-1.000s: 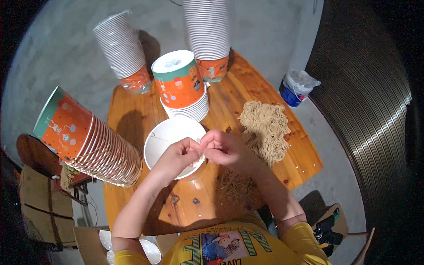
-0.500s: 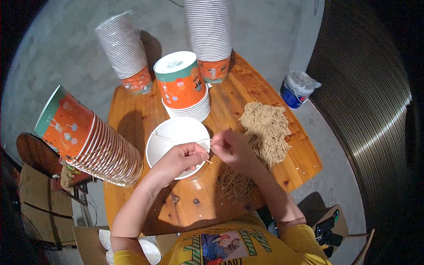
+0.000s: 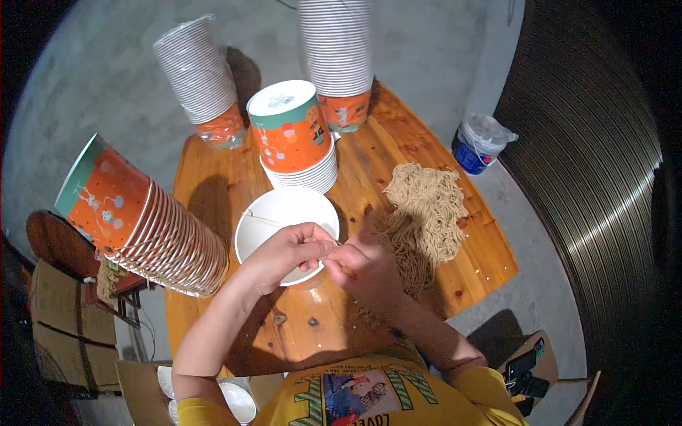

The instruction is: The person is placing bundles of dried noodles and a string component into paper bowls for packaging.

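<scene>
A white paper tub point(image 3: 305, 204) stands mouth up at the middle of the table. A thin pale cord point(image 3: 264, 219) runs from its left rim across the opening toward my hands. My left hand point(image 3: 288, 254) is over the tub's near right rim, thumb and forefinger pinched on the cord. Right against it, my right hand point(image 3: 366, 266) pinches the cord too; its fingers are partly in shadow. My fingers hide the cord's end. To the right lies a heap of tan cords point(image 3: 430, 202), partly shaded by my right arm.
Nested tubs with cords along their sides point(image 3: 170, 234) lean at the left. Behind the white tub stand upside-down orange tubs point(image 3: 291, 138) and two tall plastic-wrapped stacks point(image 3: 195, 71). A blue-and-white bucket point(image 3: 479, 145) sits on the floor beyond the wooden table's point(image 3: 490, 263) right edge.
My right hand has moved down and slightly left, up against my left hand, which stays nearly in place. The cord stretch that showed between them is now mostly hidden.
</scene>
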`<state>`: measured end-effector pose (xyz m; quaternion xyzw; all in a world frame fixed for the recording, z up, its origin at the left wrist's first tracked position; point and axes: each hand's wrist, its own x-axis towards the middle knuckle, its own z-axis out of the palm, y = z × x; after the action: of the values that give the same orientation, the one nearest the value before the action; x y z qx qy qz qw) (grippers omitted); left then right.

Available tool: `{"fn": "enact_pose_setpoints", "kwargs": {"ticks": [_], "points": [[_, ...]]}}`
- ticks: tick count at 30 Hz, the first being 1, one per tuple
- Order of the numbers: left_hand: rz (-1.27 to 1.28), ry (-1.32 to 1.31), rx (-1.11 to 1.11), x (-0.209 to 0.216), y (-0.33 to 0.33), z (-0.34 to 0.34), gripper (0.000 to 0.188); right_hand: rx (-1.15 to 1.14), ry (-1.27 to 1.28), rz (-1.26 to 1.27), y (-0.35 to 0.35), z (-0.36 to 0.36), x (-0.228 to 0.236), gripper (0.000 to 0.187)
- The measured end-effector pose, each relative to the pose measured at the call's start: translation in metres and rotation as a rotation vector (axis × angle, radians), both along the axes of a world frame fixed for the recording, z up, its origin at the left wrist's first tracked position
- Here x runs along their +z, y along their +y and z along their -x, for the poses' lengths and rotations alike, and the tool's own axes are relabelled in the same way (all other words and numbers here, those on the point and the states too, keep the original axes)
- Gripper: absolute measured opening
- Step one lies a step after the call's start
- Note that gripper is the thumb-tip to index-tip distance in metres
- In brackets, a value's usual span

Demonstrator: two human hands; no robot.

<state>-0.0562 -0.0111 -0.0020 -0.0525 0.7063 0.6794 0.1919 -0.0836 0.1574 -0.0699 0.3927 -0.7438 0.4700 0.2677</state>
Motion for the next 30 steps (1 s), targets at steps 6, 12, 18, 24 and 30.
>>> {"fn": "enact_pose_setpoints", "kwargs": {"ticks": [6, 12, 18, 24, 30], "points": [[-0.108, -0.075, 0.029, 0.002, 0.000, 0.001, 0.011, -0.020, 0.110, -0.183, 0.005, -0.005, 0.021, 0.011], [-0.090, -0.020, 0.071, 0.004, -0.001, -0.002, 0.014, 0.028, 0.209, -0.146, 0.008, -0.004, 0.024, 0.013], [-0.061, 0.021, 0.053, 0.008, -0.004, -0.005, 0.014, 0.116, -0.083, 0.056, 0.005, 0.005, 0.009, 0.013], [0.032, 0.161, 0.004, 0.012, 0.003, -0.011, 0.016, 0.226, -0.438, 0.101, 0.013, 0.004, 0.016, 0.013], [0.302, 0.348, 0.012, 0.008, 0.008, -0.014, 0.023, 0.171, -0.373, 0.111, 0.007, 0.003, 0.017, 0.014]]}}
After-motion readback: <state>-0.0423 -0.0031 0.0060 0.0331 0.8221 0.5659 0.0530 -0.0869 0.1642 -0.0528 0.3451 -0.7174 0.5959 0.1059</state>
